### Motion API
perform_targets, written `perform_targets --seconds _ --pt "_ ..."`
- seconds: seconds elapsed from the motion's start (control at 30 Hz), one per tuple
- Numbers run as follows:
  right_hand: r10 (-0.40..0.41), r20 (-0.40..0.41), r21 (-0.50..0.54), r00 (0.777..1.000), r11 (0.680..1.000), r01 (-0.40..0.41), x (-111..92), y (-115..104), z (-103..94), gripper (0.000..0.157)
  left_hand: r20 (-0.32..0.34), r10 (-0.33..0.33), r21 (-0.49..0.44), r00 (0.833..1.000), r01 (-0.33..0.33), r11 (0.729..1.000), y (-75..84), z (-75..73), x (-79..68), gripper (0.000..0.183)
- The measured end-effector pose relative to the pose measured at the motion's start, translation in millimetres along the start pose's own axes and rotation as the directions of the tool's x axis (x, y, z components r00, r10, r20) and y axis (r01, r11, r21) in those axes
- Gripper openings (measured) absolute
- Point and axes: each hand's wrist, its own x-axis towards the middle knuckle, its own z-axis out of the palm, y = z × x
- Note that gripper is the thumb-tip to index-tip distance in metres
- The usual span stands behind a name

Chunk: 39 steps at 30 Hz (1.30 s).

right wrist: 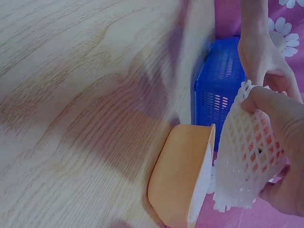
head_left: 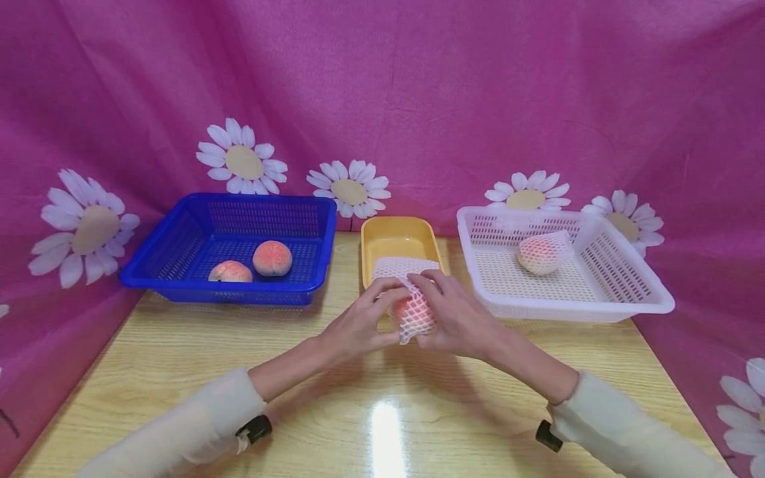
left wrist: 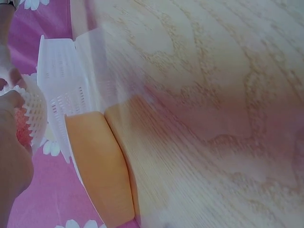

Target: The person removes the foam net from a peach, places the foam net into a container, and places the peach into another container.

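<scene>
A pink peach (head_left: pixel 414 315) sits inside a white foam net sleeve (right wrist: pixel 232 156), held up over the near end of the yellow tray. My right hand (head_left: pixel 463 317) grips the sleeved peach from the right, its thumb and fingers curled round it. From the other side my left hand (head_left: pixel 358 322) pinches the net's edge with curled fingers. The net covers most of the peach, and its loose end sticks out past the fruit in the right wrist view. Fingers hide part of the peach.
A blue basket (head_left: pixel 227 292) at the left holds two bare peaches (head_left: pixel 272 258). The white basket (head_left: pixel 574 309) at the right contains one netted peach (head_left: pixel 540 253). Between them stands the yellow tray (head_left: pixel 402 229), with whitish material inside. A pink flowered cloth (head_left: pixel 382 99) hangs behind.
</scene>
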Motion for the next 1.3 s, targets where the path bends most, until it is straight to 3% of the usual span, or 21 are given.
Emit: perform_targets --seconds 0.27,0.77,0.97,1.3 --pt "-0.005 0.004 0.025 1.000 1.000 0.005 2.2 -2.2 -0.1 0.099 0.059 -0.031 -0.026 0.998 0.033 0.999 -0.4 -0.1 0.6 0.071" --pt "-0.013 0.045 0.085 0.999 0.996 0.009 -3.4 -0.4 0.6 0.097 0.042 0.014 0.059 0.999 -0.017 0.998 0.3 -2.5 -3.8 0.075" --pt "-0.020 0.044 0.095 0.999 0.995 0.016 -8.5 7.0 -1.3 0.088 0.001 0.026 0.068 1.000 -0.026 0.997 -0.5 -6.6 -4.2 0.071" --pt "-0.098 -0.014 0.029 0.995 0.995 0.098 -12.8 19.9 -2.5 0.060 0.005 -0.003 0.087 1.000 0.003 0.996 -3.5 -11.4 -6.1 0.071"
